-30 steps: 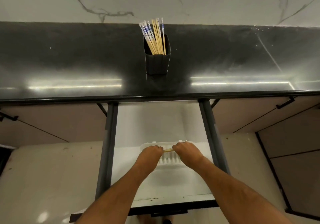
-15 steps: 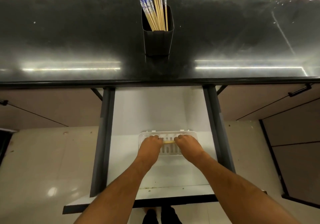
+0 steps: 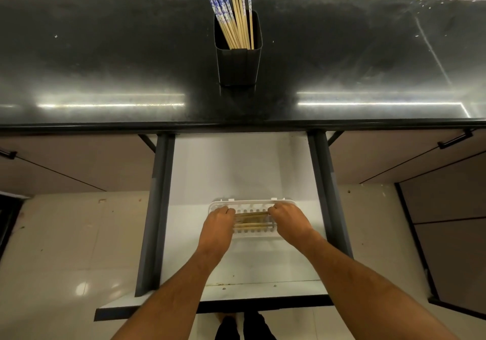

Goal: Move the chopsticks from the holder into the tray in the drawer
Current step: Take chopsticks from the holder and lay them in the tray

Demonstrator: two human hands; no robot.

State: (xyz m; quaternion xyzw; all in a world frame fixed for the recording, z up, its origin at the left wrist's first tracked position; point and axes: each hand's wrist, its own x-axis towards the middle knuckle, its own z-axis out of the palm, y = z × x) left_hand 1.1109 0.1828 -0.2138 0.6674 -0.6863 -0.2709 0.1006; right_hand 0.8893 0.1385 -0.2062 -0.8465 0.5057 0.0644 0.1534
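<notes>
— Watching those sticks (image 3: 251,218) in the tray (image 3: 252,236), what would you worry about?

— Rolling, mostly. They lie crosswise on a slotted floor, so if one end is let go before the other, a stick could tip, cross its neighbours, or ride up over the low rim into the drawer (image 3: 236,171). The tray sits loose there too, I'd guess; a push from either side could slide it.

— And the hands?

— Both are down in the tray, one at each end of the bundle. The left hand (image 3: 217,225) has its fingers curled onto the left ends; the right hand (image 3: 286,221) does the same on the right ends. Whether they pinch or only press, I cannot tell, as the knuckles hide the fingertips.

— How much is left?

— Plenty. The holder (image 3: 238,63) on the tabletop (image 3: 105,58) has a good bunch upright in it, well apart from the tray.
</notes>
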